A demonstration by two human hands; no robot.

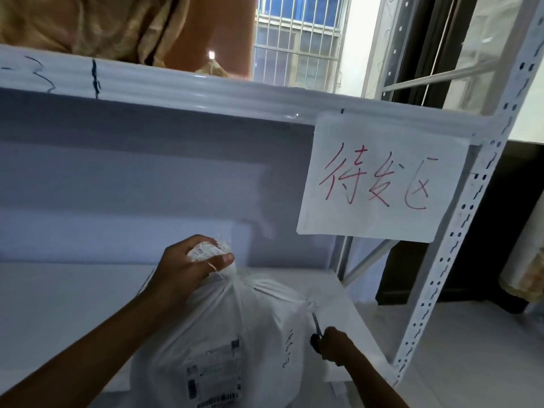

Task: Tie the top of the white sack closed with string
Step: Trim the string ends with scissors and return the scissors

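Note:
A white woven sack (235,319) with a printed shipping label (215,375) stands on the lower white shelf (73,304). My left hand (185,266) is clenched around its bunched top, where thin white string (213,267) wraps the neck and frayed fibres stick out. My right hand (334,346) is low on the sack's right side, closed on dark-handled scissors (315,328) whose blades point up toward a frayed white strand.
A white metal rack post (459,231) with perforated holes rises on the right. A paper sign (379,178) with red handwriting hangs from the upper shelf rail (206,92). Tan fabric lies on the upper shelf. A barred window shows behind.

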